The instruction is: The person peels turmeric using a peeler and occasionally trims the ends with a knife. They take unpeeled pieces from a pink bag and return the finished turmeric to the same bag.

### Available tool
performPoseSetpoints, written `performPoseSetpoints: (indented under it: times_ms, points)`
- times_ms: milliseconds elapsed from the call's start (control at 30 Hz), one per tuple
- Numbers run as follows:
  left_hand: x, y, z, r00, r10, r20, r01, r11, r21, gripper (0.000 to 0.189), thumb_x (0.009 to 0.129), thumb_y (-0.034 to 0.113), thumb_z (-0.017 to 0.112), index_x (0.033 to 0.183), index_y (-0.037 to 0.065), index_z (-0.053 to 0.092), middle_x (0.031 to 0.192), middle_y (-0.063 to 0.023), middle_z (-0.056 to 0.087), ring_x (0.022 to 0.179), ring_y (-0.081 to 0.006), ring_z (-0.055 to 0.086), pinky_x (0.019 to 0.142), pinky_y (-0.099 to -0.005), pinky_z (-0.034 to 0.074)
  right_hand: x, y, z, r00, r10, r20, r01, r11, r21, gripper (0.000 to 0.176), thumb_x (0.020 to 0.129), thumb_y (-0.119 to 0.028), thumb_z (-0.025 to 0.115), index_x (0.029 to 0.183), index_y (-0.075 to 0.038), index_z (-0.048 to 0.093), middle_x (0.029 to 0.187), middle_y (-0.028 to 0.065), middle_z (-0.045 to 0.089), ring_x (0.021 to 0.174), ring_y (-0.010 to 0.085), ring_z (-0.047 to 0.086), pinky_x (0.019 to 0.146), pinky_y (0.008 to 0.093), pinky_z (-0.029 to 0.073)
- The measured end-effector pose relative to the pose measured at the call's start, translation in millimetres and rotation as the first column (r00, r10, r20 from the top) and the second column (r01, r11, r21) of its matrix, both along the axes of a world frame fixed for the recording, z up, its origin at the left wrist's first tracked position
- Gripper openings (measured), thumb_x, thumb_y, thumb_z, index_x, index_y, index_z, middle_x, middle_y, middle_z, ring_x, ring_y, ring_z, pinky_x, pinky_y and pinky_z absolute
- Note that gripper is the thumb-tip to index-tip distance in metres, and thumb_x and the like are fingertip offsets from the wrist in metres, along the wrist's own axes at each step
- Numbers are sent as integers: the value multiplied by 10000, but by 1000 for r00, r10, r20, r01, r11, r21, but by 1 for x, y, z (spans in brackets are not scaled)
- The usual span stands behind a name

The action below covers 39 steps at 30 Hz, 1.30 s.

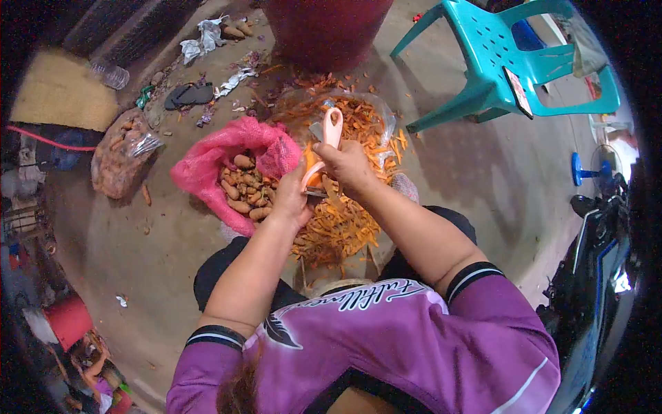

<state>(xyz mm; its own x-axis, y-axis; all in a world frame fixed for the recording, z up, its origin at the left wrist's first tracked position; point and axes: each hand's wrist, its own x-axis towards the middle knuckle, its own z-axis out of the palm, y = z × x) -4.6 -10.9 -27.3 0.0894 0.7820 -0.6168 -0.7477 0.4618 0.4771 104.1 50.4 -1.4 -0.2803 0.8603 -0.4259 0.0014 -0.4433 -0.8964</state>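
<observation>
My right hand (348,165) is closed on a pale pink-handled peeler (332,127), its looped handle pointing away from me. Beside it, my left hand (293,193) is wrapped round an orange root (315,181), partly covered by the fingers and the tool. Both hands are close together above a heap of orange peelings (338,231). Just left of them, an open pink mesh sack (207,155) holds several brown unpeeled roots (245,190). Beyond my hands, a clear plastic bag (386,114) lies with orange pieces in and around it.
A large dark red tub (327,31) stands ahead. A teal plastic chair (483,62) with a phone (517,92) on it is at the upper right. Left are a filled plastic bag (121,162), a dark slipper (189,96) and a bottle (110,74).
</observation>
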Motion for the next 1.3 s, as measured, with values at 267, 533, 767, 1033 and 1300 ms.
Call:
performPoseSetpoints:
  times_ms: [267,533,767,1033,1300]
  points:
    - [11,-3,25,980,-195,-44,198,977,85,329,887,324,339,943,49,510,699,-55,535,540,-129,489,484,-259,423,27,41,-38,928,-296,227,274,954,121,258,703,-249,577,620,-9,531,528,22,465,451,101,411,400,247,290]
    - [1,-2,12,1000,-16,26,20,982,-188,302,867,320,380,959,66,515,713,-32,527,571,-133,509,511,-260,437,9,-2,2,991,-87,102,78,993,85,267,710,-252,576,637,0,528,547,2,456,447,88,402,406,236,306]
    - [10,-8,28,984,-160,74,169,978,-125,329,851,399,395,900,89,494,650,-29,501,512,-133,485,442,-244,398,28,38,-48,920,-356,163,320,924,207,234,712,-221,574,654,-1,521,561,31,492,463,93,420,427,261,327]
    - [3,-3,13,996,46,78,-33,986,-161,273,840,360,442,880,99,514,641,-13,498,531,-119,487,462,-259,412,2,-9,10,995,-95,-9,96,993,69,253,718,-215,576,594,-3,520,546,23,485,442,88,430,402,226,318]
    - [12,-9,22,973,-183,141,195,978,-75,276,872,312,367,984,104,511,681,-28,516,560,-125,495,476,-244,407,28,38,-31,917,-356,180,327,929,173,235,710,-215,566,719,20,551,591,24,509,502,93,450,448,240,341]
